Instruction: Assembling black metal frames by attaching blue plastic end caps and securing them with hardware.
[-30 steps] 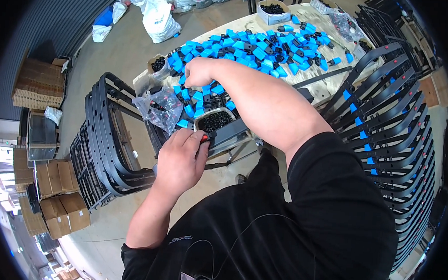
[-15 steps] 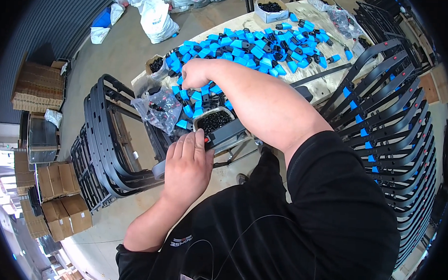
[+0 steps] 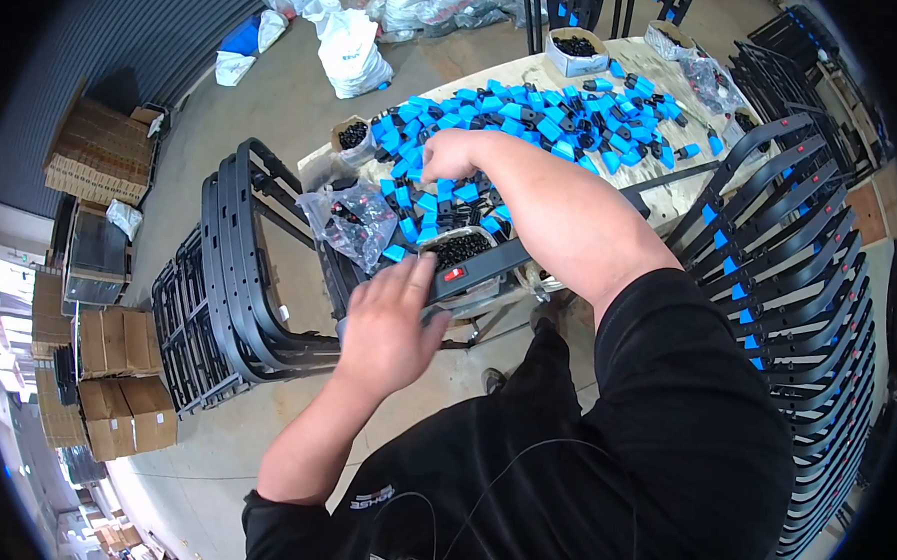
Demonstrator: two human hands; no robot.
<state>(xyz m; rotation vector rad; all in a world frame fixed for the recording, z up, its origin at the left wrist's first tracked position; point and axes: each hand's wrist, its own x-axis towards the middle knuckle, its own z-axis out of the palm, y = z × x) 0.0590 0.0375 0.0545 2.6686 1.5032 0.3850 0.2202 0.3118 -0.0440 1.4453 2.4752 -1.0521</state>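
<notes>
My left hand (image 3: 389, 322) lies over the end of a dark grey metal bar (image 3: 494, 264), fingers stretched out and thumb apart. A small red piece (image 3: 455, 274) sits in the bar, just beyond my fingertips. Across the bar reaches my right arm, and my right hand (image 3: 450, 157) is bent down, fingers curled, at the near left of a heap of blue-and-black plastic pieces (image 3: 550, 129). What its fingers hold, if anything, is hidden. Behind the bar stands a container of small black parts (image 3: 462, 249), partly covered by my left fingertips.
Clear plastic bags (image 3: 351, 224) lie on the table's (image 3: 662, 194) left end. Boxes of black parts (image 3: 577, 51) stand along its edges. Dark metal frames (image 3: 254, 262) stand at left, and a long row of curved frames (image 3: 789, 285) at right. White sacks (image 3: 353, 56) and cardboard boxes (image 3: 127, 411) are farther off.
The view has shifted, so the scene sits further right and lower. The red piece shows more fully beside my left fingers. My right hand stays low at the blue pieces.
</notes>
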